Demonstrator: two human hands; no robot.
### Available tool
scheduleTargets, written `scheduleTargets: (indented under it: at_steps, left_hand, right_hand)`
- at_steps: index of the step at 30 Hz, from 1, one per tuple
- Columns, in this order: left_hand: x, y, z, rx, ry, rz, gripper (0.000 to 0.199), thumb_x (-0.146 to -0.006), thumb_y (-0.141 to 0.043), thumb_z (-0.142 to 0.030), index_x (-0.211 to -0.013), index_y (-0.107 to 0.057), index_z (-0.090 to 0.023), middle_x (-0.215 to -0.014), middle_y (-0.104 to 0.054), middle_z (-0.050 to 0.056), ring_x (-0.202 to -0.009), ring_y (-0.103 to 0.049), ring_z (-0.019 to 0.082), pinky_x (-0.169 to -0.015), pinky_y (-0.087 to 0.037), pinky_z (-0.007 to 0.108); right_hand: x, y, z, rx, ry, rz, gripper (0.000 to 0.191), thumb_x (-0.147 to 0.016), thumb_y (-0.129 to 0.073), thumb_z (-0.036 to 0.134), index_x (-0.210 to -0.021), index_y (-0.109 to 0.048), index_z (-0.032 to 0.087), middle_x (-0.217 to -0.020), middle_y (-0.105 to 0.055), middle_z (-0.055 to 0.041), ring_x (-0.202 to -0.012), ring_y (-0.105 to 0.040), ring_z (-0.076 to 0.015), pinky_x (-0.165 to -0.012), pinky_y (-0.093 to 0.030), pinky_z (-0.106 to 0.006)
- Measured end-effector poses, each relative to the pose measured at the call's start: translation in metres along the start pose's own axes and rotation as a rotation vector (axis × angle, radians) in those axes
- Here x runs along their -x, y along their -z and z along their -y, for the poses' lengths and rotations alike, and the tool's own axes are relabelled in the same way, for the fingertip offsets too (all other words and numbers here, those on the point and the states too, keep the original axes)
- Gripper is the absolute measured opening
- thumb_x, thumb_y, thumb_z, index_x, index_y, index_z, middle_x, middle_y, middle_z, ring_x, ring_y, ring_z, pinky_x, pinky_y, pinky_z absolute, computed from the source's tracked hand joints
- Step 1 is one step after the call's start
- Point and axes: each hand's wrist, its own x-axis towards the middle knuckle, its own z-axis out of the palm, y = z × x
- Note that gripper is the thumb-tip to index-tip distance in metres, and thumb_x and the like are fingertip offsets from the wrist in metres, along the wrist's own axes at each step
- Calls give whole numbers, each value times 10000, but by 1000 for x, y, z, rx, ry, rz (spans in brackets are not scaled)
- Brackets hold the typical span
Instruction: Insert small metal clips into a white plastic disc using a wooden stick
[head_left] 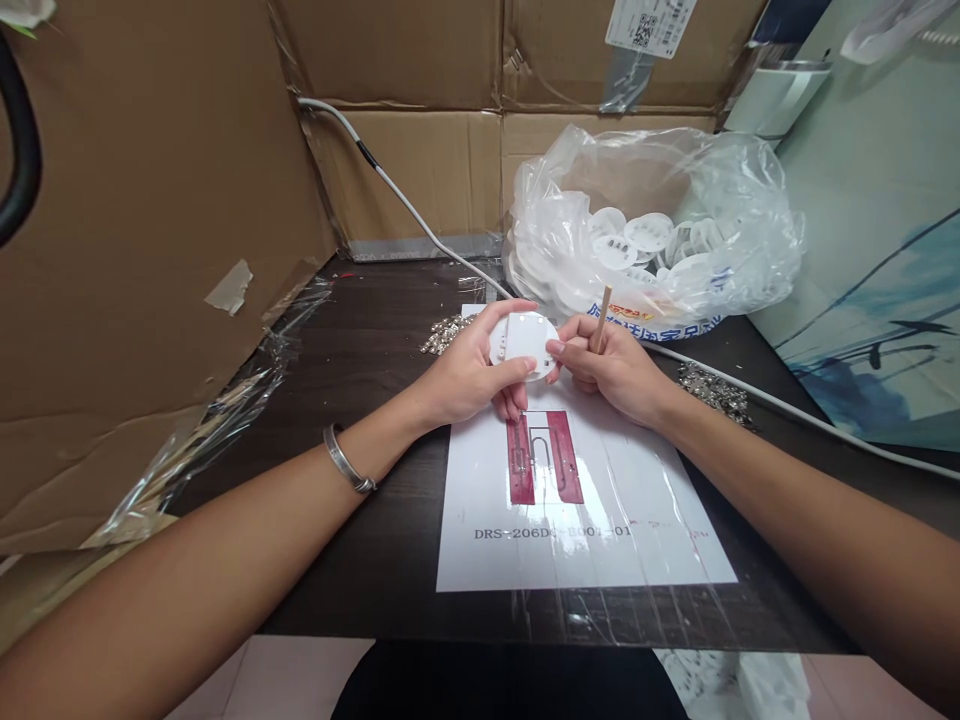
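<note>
My left hand is closed around a white round disc, thumb across its face and fingers behind its edge. A straight raised edge and a few small metallic pieces show on the disc. My right hand is closed too, with a thin wooden stick standing up out of its grip. Its thumb and forefinger meet at the disc's right edge; whether they pinch a small part there I cannot tell. Below the hands lies a white printed sheet with a dark red picture and black lettering.
A clear plastic bag full of white discs stands behind my hands. Small metal parts lie in a pile at left, and another metal pile sits at right. A grey cable crosses the dark table. Cardboard walls enclose the back and left.
</note>
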Motion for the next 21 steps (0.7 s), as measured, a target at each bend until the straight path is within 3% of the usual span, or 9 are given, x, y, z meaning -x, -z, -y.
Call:
scheduleTargets:
  at_steps: [3,6,10,13,17,21]
  left_hand:
    - [0,-2,1,-18,-49,-36,720,-829,-667,-307,-1420,-273,-190,-570,-639,-7,-469,-633,175,-422,-521,234]
    - [0,-3,2,-57,-79,-109,775,-821,-701,-338,-1451,-260,-245,-690,-661,15,-504,-642,173,-424,-520,241]
    - [-1,-2,3,-72,-19,-206,823,-766,-773,-362,-1436,-300,-293,-1036,-654,102,-526,-647,140,-442,-545,262]
    - [-2,-2,1,-57,-8,-205,767,-747,-786,-389,-1373,-361,-265,-1248,-581,157,-567,-651,121,-452,-541,253]
    - [-1,-2,-1,-30,-17,-178,755,-723,-795,-406,-1328,-382,-228,-1194,-601,134,-587,-649,128,-442,-523,243]
    - [0,-2,1,-27,-48,-193,688,-725,-787,-377,-1284,-416,-227,-1094,-620,91,-615,-664,145,-448,-511,232]
  right_hand:
    - [-2,1,-2,-9,32,-31,338,-790,-734,438,-799,-500,195,-521,-591,57,-372,-290,-33,-396,-165,-235]
    - [-4,1,-4,29,125,-97,315,-799,-725,443,-854,-531,202,-472,-555,69,-393,-389,-62,-410,-230,-232]
    - [-4,1,-7,107,250,-208,277,-801,-722,414,-860,-567,193,-620,-660,13,-488,-511,-80,-476,-337,-245]
    - [-2,2,-8,168,319,-235,226,-824,-691,395,-862,-628,182,-705,-658,-5,-608,-566,-88,-519,-373,-241]
    - [0,2,-7,225,359,-247,224,-820,-688,392,-889,-670,180,-799,-654,-21,-726,-600,-103,-575,-420,-241]
    - [0,1,-8,249,390,-265,219,-790,-723,374,-905,-673,194,-828,-654,-19,-692,-597,-106,-599,-454,-260]
